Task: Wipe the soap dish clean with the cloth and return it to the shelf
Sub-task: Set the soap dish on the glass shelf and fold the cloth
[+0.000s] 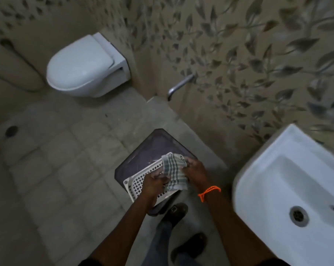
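Left hand (156,181) grips the near edge of the white slotted soap dish (138,182), probably to steady it for wiping, fingers curled over the rim. Right hand (196,172) pinches the checked cloth (174,170) bunched over the dish's far right part. Dish rests on a dark stool (143,152), left of the sink (289,181). Both forearms reach forward and down, wrists close.

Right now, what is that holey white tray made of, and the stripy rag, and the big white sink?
The soap dish looks like white moulded plastic: a thin, even grid of square holes. The cloth seems woven cotton, soft and crumpled, with a green-and-white check. The sink is probably glazed ceramic, thick-walled, smooth and glossy, with a metal drain ring.
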